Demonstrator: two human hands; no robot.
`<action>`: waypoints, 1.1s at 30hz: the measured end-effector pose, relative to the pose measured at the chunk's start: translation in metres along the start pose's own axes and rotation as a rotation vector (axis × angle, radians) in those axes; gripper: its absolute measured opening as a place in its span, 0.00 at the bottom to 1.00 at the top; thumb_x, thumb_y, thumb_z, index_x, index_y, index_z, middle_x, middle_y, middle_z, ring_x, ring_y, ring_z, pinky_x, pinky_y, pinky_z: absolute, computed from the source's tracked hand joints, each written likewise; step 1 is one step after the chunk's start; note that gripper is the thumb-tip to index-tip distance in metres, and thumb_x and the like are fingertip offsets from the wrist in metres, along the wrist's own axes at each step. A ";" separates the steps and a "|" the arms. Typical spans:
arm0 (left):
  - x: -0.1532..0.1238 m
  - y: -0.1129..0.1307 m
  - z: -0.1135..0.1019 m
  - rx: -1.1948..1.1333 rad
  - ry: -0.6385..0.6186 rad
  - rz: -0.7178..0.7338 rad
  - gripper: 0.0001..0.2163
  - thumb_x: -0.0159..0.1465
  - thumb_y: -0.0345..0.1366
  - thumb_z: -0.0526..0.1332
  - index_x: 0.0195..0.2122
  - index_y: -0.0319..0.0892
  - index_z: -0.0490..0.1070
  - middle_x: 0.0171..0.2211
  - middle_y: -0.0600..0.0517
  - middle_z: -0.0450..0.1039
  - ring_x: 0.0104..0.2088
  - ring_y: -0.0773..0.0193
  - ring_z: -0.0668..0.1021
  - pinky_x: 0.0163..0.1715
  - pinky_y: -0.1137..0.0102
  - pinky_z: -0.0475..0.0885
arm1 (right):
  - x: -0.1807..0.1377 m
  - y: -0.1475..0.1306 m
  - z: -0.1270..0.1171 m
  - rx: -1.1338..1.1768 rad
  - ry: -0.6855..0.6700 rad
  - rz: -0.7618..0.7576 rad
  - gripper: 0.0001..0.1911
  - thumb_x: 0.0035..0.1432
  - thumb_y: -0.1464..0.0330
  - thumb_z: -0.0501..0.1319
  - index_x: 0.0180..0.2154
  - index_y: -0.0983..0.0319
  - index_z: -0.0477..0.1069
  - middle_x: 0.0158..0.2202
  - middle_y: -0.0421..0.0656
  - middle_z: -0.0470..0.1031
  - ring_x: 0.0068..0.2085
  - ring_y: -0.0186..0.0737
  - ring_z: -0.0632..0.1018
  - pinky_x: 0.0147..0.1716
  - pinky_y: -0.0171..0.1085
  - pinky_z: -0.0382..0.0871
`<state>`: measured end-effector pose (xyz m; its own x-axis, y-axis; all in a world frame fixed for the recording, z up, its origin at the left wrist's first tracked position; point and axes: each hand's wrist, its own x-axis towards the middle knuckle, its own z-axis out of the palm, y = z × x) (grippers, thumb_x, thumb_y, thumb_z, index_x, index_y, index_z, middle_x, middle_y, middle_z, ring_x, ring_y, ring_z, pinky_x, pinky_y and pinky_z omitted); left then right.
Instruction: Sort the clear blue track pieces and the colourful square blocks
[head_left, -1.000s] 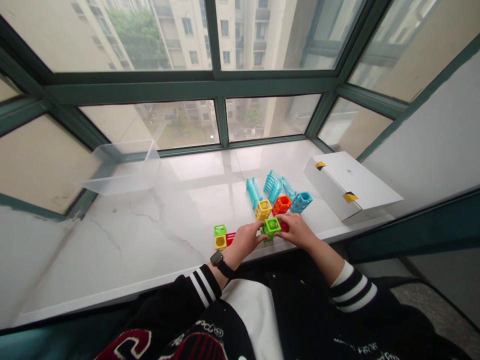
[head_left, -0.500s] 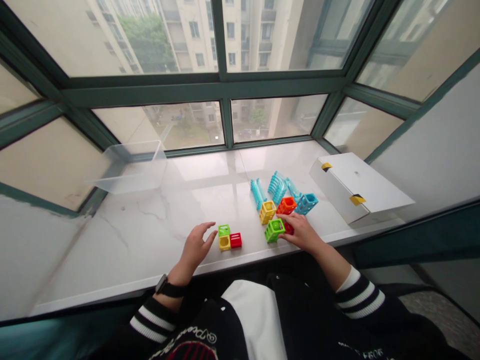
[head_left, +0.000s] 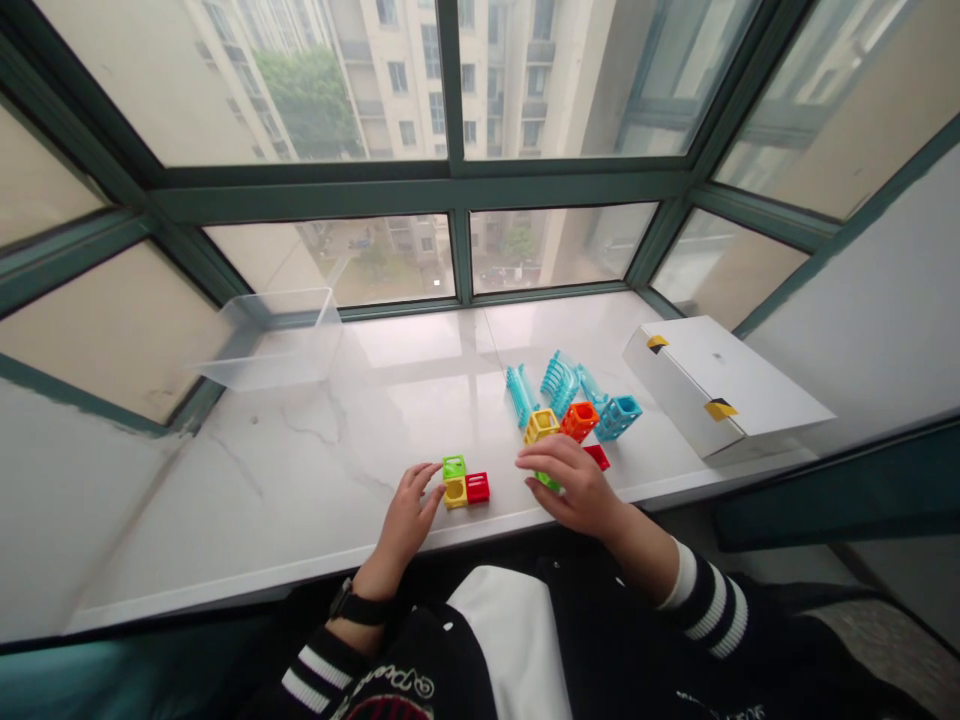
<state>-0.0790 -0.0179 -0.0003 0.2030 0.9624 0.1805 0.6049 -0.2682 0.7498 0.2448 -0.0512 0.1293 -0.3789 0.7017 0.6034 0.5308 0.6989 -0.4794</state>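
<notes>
Small hollow plastic cubes lie on a white marble window ledge (head_left: pixel 315 440). My left hand (head_left: pixel 405 515) rests near the ledge's front edge, fingers apart, touching a cluster of a green cube (head_left: pixel 453 466), a yellow cube (head_left: pixel 454 491) and a red cube (head_left: pixel 477 487). My right hand (head_left: pixel 571 482) curls over another green cube (head_left: pixel 547 481), mostly hidden beneath the fingers. Beside it lies a red piece (head_left: pixel 598 456). Behind stand a yellow cube (head_left: pixel 541 424), an orange cube (head_left: pixel 579 420) and a blue cube (head_left: pixel 619 416).
Light blue curved track pieces (head_left: pixel 559 380) lie behind the cubes. A white cardboard box (head_left: pixel 720 395) sits at the right end of the ledge. A clear plastic bin (head_left: pixel 274 340) stands at the back left by the window.
My left hand let go of the green cube and moved left to the three-cube cluster. My right hand shifted left over the green cube, now covering it.
</notes>
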 end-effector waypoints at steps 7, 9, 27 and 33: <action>0.013 -0.008 0.004 0.129 -0.046 0.131 0.21 0.68 0.26 0.54 0.58 0.51 0.77 0.64 0.44 0.68 0.56 0.55 0.80 0.59 0.53 0.78 | 0.004 0.006 0.072 -0.019 -0.506 0.135 0.23 0.63 0.66 0.70 0.59 0.57 0.75 0.60 0.53 0.75 0.59 0.52 0.76 0.59 0.51 0.72; 0.014 -0.009 0.005 0.159 -0.051 0.175 0.23 0.67 0.24 0.54 0.58 0.50 0.77 0.67 0.45 0.67 0.59 0.54 0.78 0.61 0.51 0.77 | 0.001 0.012 0.092 -0.072 -0.562 0.190 0.23 0.62 0.66 0.70 0.59 0.56 0.76 0.61 0.53 0.74 0.60 0.54 0.75 0.60 0.52 0.71; 0.014 -0.008 0.000 0.244 -0.091 0.234 0.18 0.68 0.30 0.61 0.55 0.52 0.79 0.61 0.49 0.78 0.56 0.52 0.81 0.60 0.49 0.77 | -0.016 0.020 0.121 -0.095 -0.592 0.227 0.28 0.61 0.68 0.69 0.63 0.51 0.74 0.68 0.50 0.69 0.65 0.56 0.72 0.65 0.56 0.66; 0.012 -0.007 0.001 0.272 -0.025 0.220 0.14 0.67 0.32 0.63 0.51 0.51 0.80 0.59 0.48 0.79 0.55 0.50 0.82 0.58 0.50 0.77 | -0.016 0.019 0.119 -0.080 -0.601 0.242 0.29 0.61 0.69 0.68 0.63 0.51 0.73 0.68 0.50 0.69 0.65 0.56 0.72 0.65 0.56 0.66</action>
<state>-0.0802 -0.0048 -0.0041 0.3679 0.8799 0.3006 0.7268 -0.4738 0.4974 0.1703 -0.0321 0.0346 -0.5869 0.8096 0.0117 0.7006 0.5151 -0.4938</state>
